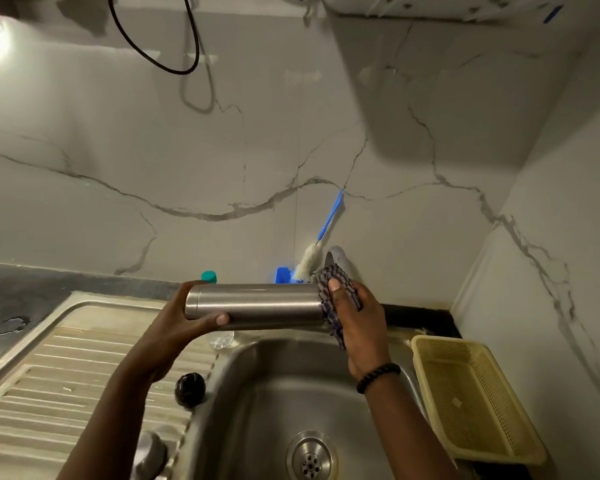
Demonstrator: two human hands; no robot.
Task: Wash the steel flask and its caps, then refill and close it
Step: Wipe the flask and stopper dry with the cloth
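Steel flask (257, 306) held level above the sink (257, 393), left hand (174, 327) in a closed grip around its base end, right hand (357, 317) gripping a checked cloth (329, 292) against its other end, black cap (190, 389) on the drainboard (66, 375).

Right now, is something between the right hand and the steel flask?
Yes. A checked cloth lies between the right hand and the right end of the steel flask, held level over the sink. The left hand grips the flask bare.
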